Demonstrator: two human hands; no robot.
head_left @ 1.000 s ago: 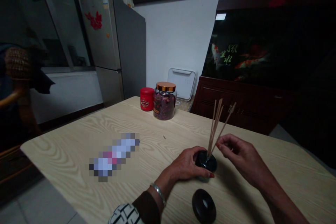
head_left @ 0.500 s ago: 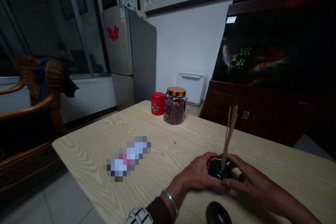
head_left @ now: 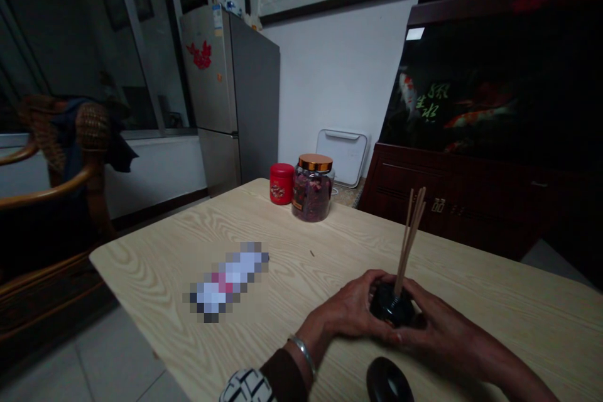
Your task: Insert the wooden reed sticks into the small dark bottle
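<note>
A dark, glossy reed diffuser bottle [head_left: 390, 301] is between my hands, low over the right part of the table. Several thin wooden sticks [head_left: 411, 232] rise out of its neck, leaning a little right. My left hand [head_left: 353, 308] curves round its left side, its thumb along the near side. From the right, my right hand [head_left: 436, 320] closes on it, the fingers of both hands meeting near its front. The bottle's lower part is mostly hidden by my fingers. Just in front of my hands lies a black, rounded, shiny object [head_left: 389, 383], cut off by the frame's bottom edge.
On the wood-grain table [head_left: 264, 339] a pixelated flat item [head_left: 228, 281] lies to the left. A small brown bit [head_left: 311, 253] is near the middle. A red canister [head_left: 281, 184] and a copper-lidded jar [head_left: 311, 191] stand at the far edge. Left is a wooden armchair [head_left: 89, 182].
My right hand has closed in more on the bottle, its thumb and fingers now nearer the front. The whole view has shifted slightly.
</note>
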